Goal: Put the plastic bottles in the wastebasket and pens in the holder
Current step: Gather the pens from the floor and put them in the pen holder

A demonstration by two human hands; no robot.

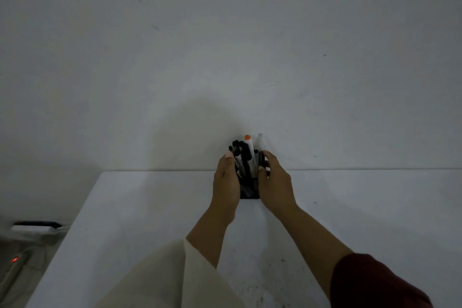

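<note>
A black mesh pen holder [248,189] stands on the white table [140,207] near its far edge, against the wall. Several pens [241,155] stick up out of it, mostly black ones, plus a white marker with an orange cap [248,141] and a clear pen [260,144]. My left hand [226,182] presses against the holder's left side and the black pens. My right hand [275,181] cups the holder's right side, fingers on the clear pen. No plastic bottles or wastebasket are in view.
A plain white wall [225,57] rises right behind the table. Off the table's left edge, on the floor, lie a power strip with a red light [15,259] and a dark and white flat object [36,227].
</note>
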